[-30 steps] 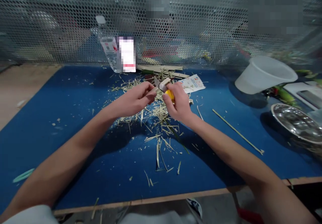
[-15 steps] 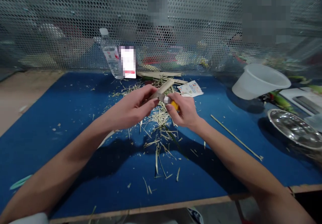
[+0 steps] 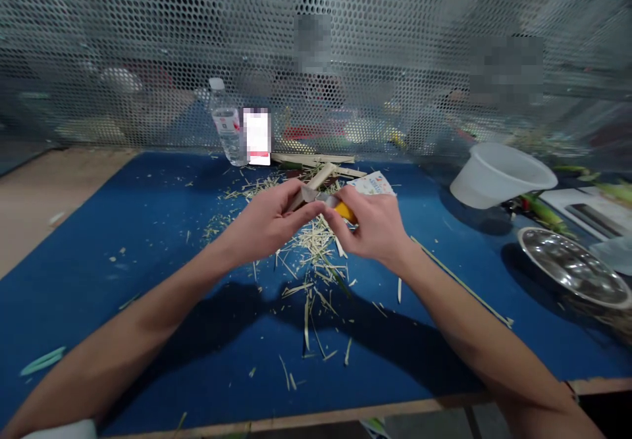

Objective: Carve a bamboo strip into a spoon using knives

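My left hand grips a pale strip of split stalk, which slants up and away from my fingers. My right hand is shut around a yellow-handled utility knife. Its metal blade lies against the strip's lower end, close to my left fingertips. My fingers hide most of the handle. A loose heap of pale stalk shavings lies directly under both hands.
The shavings lie on a blue work mat with a wooden edge. Behind them are a water bottle, a printed paper packet and long stalk strips. At right are a white plastic cup and a steel dish. A perforated metal screen stands behind.
My hands have drawn closer together, bringing the knife blade against the strip's lower end. The strip now slants lower, and the whole view has shifted as my head moved.
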`<action>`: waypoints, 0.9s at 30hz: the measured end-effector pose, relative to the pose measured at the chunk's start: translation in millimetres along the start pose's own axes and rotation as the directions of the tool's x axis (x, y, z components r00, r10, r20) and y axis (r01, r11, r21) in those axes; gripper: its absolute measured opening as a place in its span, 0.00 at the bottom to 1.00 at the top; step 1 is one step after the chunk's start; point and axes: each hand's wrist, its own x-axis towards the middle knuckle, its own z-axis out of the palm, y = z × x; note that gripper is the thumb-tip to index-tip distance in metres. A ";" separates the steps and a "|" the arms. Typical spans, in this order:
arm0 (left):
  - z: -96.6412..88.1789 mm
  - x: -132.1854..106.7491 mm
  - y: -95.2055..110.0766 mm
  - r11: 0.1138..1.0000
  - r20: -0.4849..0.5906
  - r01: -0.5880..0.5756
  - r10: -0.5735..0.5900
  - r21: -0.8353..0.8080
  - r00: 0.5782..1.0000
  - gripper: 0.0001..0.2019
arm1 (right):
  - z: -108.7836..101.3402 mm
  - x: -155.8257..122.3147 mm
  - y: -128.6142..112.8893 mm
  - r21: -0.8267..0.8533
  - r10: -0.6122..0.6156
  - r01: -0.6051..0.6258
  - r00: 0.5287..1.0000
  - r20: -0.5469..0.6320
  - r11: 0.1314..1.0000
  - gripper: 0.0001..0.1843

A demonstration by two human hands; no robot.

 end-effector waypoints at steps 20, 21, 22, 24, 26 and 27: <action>-5.0 0.0 19.6 0.981 -0.161 0.082 -0.111 -0.178 0.981 0.15 | -8.1 19.4 -10.9 -0.206 0.041 -0.079 0.983 -0.181 0.975 0.20; -5.6 1.0 19.4 0.980 -0.171 0.082 -0.113 -0.182 0.979 0.15 | -7.6 22.1 -11.3 -0.206 0.038 -0.078 0.981 -0.191 0.975 0.19; -6.1 2.1 19.0 0.979 -0.177 0.084 -0.117 -0.183 0.977 0.15 | -6.8 24.4 -11.5 -0.205 0.037 -0.078 0.980 -0.198 0.976 0.19; -6.6 4.0 17.6 0.980 -0.190 0.093 -0.127 -0.176 0.974 0.15 | -4.6 27.8 -11.1 -0.203 0.041 -0.081 0.980 -0.195 0.976 0.19; -6.8 5.6 15.9 0.982 -0.200 0.099 -0.130 -0.160 0.971 0.15 | -2.3 29.6 -9.3 -0.198 0.054 -0.089 0.983 -0.177 0.976 0.18; -6.9 6.3 15.0 0.984 -0.201 0.101 -0.130 -0.149 0.971 0.15 | -1.1 30.0 -8.2 -0.188 0.065 -0.096 0.984 -0.167 0.977 0.18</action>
